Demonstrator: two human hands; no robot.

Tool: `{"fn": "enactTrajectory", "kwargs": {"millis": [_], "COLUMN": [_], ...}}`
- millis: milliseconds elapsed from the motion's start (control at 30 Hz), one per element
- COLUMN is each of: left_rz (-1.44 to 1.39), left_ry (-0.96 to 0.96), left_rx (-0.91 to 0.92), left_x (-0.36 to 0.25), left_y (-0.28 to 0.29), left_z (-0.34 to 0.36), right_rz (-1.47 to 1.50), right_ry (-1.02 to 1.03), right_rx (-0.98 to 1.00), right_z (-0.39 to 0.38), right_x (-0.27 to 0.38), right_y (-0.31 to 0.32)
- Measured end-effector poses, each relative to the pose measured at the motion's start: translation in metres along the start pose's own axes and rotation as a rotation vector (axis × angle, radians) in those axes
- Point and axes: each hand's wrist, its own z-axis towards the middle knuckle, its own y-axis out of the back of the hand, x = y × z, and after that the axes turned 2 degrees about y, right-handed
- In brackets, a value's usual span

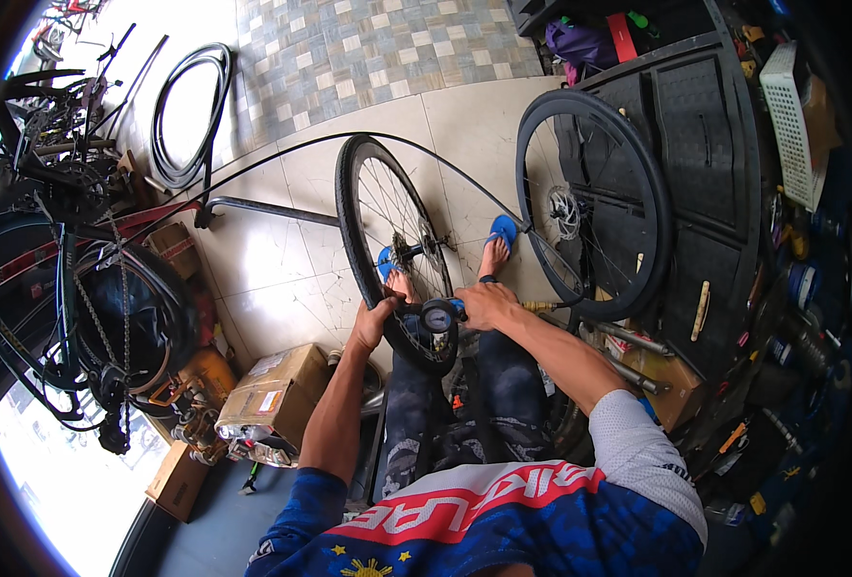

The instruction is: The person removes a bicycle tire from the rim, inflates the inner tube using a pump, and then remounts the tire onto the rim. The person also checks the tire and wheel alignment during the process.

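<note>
My left hand (pixel 376 318) is closed on the tire of an upright bicycle wheel (pixel 349 207) standing in front of me, near its lower part. My right hand (pixel 483 306) is closed on an air inflator with a round dial gauge (pixel 437 316), held against that wheel beside my left hand. A brass fitting (pixel 541 306) and black hose run from the inflator to the right; whether the nozzle is on the valve is hidden. A second wheel (pixel 642 168) with a disc rotor stands at my right, against black panels.
Bicycles with dangling chains (pixel 79 250) crowd the left. A coiled hose (pixel 161 115) lies on the tiled floor. A cardboard box (pixel 272 385) is at lower left. A white plastic basket (pixel 787 130), tools and parts line the right side. My feet in blue flip-flops (pixel 503 231) are on the floor.
</note>
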Motion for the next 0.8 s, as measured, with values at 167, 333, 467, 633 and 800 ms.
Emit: {"fn": "enactTrajectory", "kwargs": {"millis": [167,333,467,633,800], "left_rz": [-0.002,-0.032,-0.023,-0.029,-0.035], "left_ry": [-0.018,-0.019,-0.016,-0.004,-0.018], "left_rx": [0.003,-0.012,-0.014,-0.008,-0.040], "left_x": [0.000,-0.002,-0.004,-0.009,-0.010], "left_y": [0.001,-0.003,-0.003,-0.003,-0.005], "left_z": [-0.002,-0.003,-0.003,-0.005,-0.007], "right_rz": [-0.007,-0.004,-0.017,-0.014,-0.008], "right_ry": [-0.002,0.004,-0.002,-0.005,-0.003], "right_rx": [0.002,-0.003,-0.002,0.013,0.008], "right_z": [0.003,0.002,0.002,0.004,0.004], "right_x": [-0.001,-0.002,-0.002,-0.001,0.000], "right_y": [-0.003,-0.002,-0.001,-0.002,-0.002]}}
